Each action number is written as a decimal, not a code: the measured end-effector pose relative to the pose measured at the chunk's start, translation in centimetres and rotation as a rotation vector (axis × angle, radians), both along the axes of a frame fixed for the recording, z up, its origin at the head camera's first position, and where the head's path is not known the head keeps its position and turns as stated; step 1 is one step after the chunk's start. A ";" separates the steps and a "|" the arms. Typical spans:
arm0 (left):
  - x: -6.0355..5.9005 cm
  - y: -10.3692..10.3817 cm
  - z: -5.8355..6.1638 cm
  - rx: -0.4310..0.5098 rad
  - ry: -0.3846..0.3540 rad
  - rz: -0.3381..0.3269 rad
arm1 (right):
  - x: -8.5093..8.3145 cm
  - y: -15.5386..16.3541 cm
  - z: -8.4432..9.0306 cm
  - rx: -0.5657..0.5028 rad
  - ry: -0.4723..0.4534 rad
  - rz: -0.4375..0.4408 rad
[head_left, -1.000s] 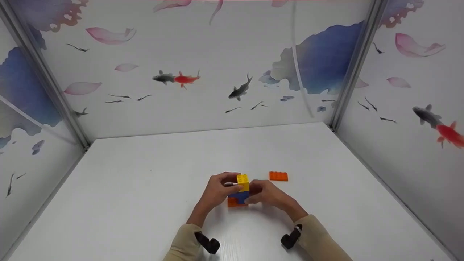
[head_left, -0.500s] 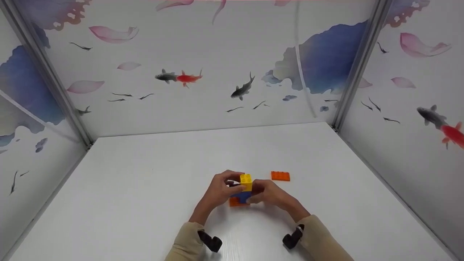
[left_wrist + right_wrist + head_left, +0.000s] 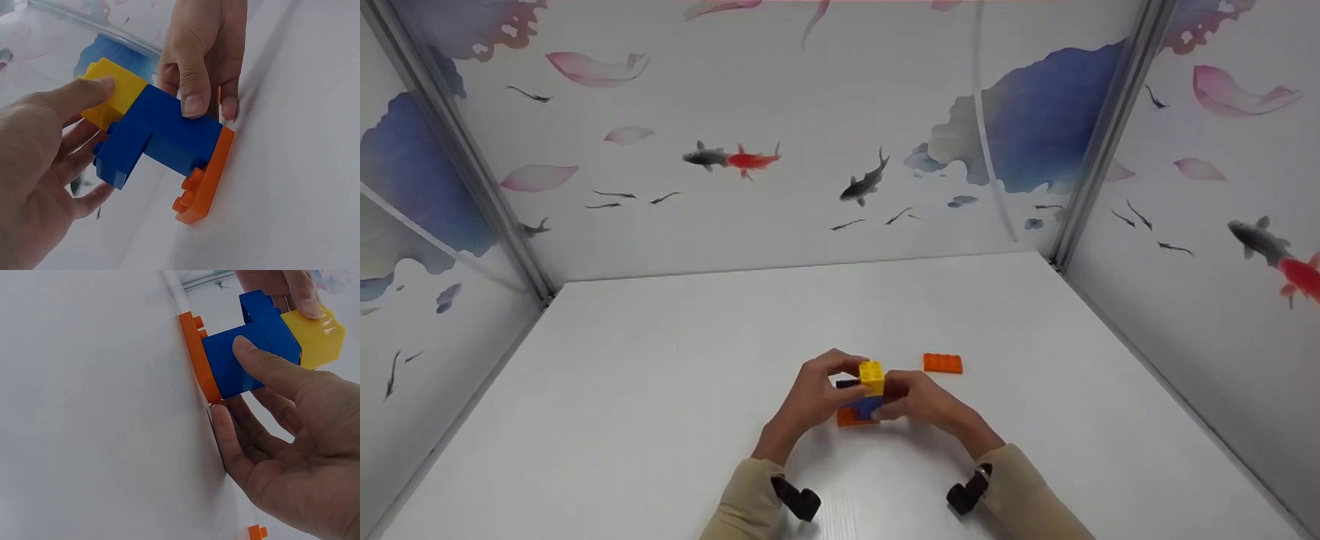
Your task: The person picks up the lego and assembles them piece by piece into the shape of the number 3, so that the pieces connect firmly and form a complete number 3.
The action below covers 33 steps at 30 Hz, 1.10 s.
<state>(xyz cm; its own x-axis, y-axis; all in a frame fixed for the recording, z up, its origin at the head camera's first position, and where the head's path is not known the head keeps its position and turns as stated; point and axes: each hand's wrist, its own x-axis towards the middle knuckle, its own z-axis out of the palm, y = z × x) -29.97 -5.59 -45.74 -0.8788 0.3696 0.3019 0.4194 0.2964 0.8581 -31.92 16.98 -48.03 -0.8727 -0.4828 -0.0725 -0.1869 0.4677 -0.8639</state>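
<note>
A small stack of toy building bricks stands on the table between both hands. At its base is an orange plate [image 3: 205,185], with a blue brick [image 3: 183,132] above it. A second blue piece [image 3: 124,143] juts out sideways over that one, and a yellow brick [image 3: 872,377] sits on top. My left hand [image 3: 812,391] pinches the yellow brick between thumb and fingers. Lower down, my right hand [image 3: 926,401] grips the blue brick, thumb on its near face in the right wrist view. One of its fingertips [image 3: 221,413] is close to the orange plate's edge.
A loose orange plate [image 3: 943,364] lies on the white table [image 3: 675,390], beyond and to the right of the right hand. Printed panels [image 3: 780,90] enclose the table at the back and on both sides.
The head view has shifted slightly, so everything appears a little farther right. Both hands keep nearly the same hold on the stack.
</note>
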 end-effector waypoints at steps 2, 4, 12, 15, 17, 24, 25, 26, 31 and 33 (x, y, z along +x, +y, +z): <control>0.1 0.1 0.0 -0.015 0.006 0.010 | 0.1 0.1 0.0 0.001 0.006 0.005; 0.2 0.2 -0.1 -0.019 -0.010 0.019 | 0.1 0.1 -0.1 0.006 0.008 0.006; 0.0 -0.1 -0.6 0.014 -0.085 0.012 | 0.3 -0.1 -0.1 0.033 -0.004 -0.013; 0.0 -0.1 -0.5 0.003 -0.101 0.017 | 0.2 -0.1 -0.1 0.037 -0.011 -0.017; -0.1 0.0 -0.5 0.000 -0.113 0.020 | 0.2 -0.1 0.0 0.040 -0.012 -0.022; 0.1 0.2 -0.3 -0.001 -0.146 0.036 | 0.2 -0.3 0.2 0.033 -0.022 -0.028; 0.1 0.2 -0.3 0.010 -0.152 0.032 | 0.2 -0.4 0.2 0.031 -0.027 -0.032; 0.0 0.2 -0.4 0.023 -0.152 0.026 | 0.2 -0.4 0.2 0.030 -0.029 -0.038; -0.3 0.3 -0.7 0.096 -0.173 0.004 | -0.1 -0.4 0.1 0.047 -0.019 -0.049; -0.4 0.4 -0.8 0.116 -0.186 0.006 | -0.1 -0.3 0.1 0.051 -0.011 -0.047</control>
